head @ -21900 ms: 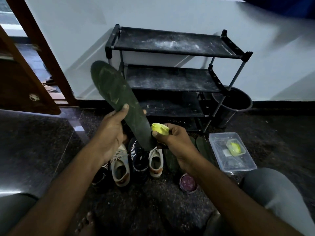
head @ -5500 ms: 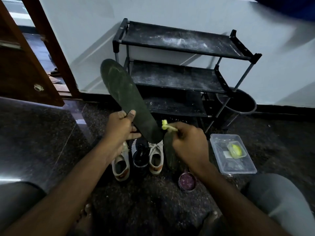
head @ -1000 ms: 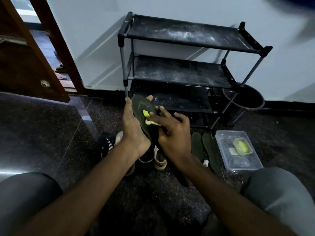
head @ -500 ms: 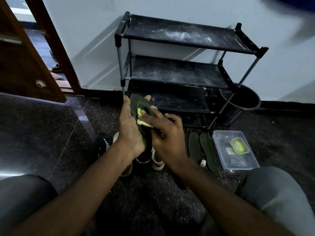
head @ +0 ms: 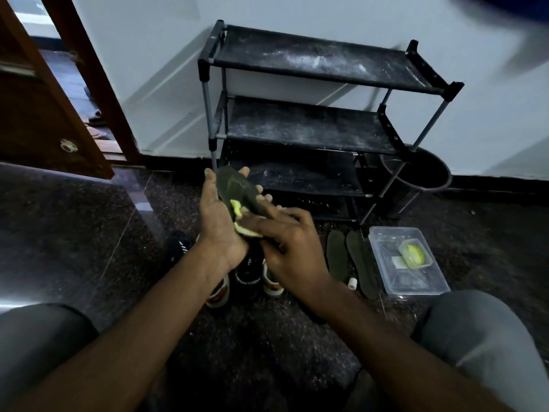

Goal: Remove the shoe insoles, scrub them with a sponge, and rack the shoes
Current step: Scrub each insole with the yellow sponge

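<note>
Insole (head: 237, 188), dark green, at frame centre, toe end pointing toward upper left. Lies in left hand (head: 218, 224), palm up, thumb raised along the left edge and fingertips curling up past the far edge, cupping it. Right hand (head: 288, 245) over the heel end, fingers bent, pinching a yellow sponge (head: 236, 208) down onto the surface; hides everything from there downward. Below both wrists, shoes (head: 248, 278) on the dark floor, mostly covered by hands and forearms. Right of centre, two more insoles (head: 337, 257) flat on the floor side by side, small white cap (head: 352, 283) between their near ends. Just beside those, clear plastic box (head: 416, 281) holding a small tub (head: 414, 255) with something yellow-green inside. Behind, upper centre, black three-shelf rack (head: 312, 126), dusty, against the wall; black bucket (head: 421, 176) at its right leg. Wooden door (head: 44, 120) at upper left.
</note>
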